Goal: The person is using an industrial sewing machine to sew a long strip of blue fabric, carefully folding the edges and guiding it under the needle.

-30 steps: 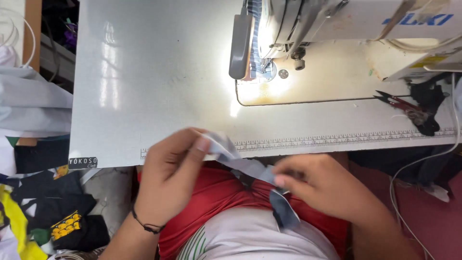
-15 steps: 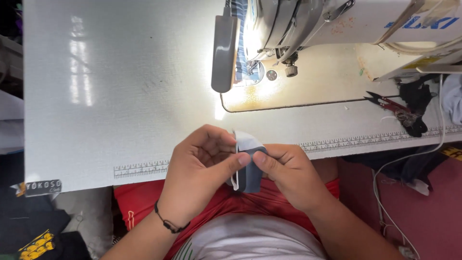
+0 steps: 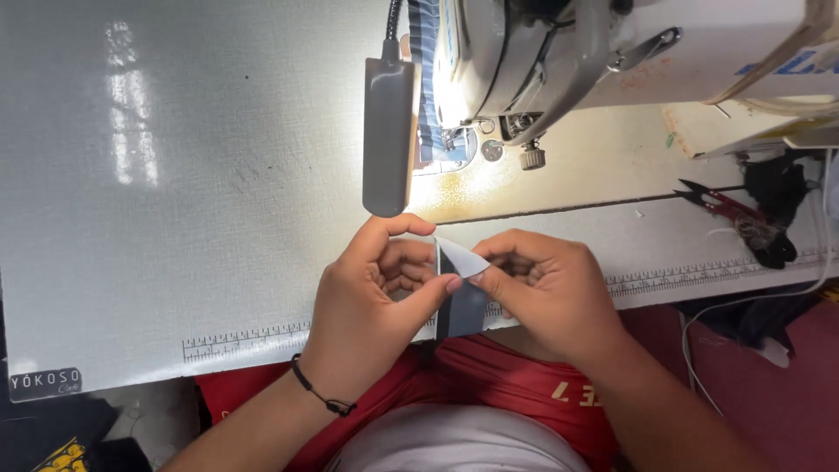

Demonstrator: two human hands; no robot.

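Both my hands meet at the front edge of the sewing table (image 3: 175,262). My left hand (image 3: 371,306) and my right hand (image 3: 546,288) pinch a small piece of grey-blue fabric (image 3: 461,280) between thumbs and fingers. Its top corner is folded into a pale point, and a darker strip of it hangs down between my hands toward my lap. A thin black band circles my left wrist. The sewing machine (image 3: 612,61) stands just beyond my hands, its needle area lit.
A grey lamp head (image 3: 389,131) on a flexible neck hangs over the table in front of the machine. Red-handled thread snips (image 3: 712,201) lie at the right beside dark cloth scraps. A ruler strip runs along the table's front edge.
My hands have come together and risen from my lap to the table edge. The long fabric strip is now folded short between my fingertips. The view has shifted closer to the machine.
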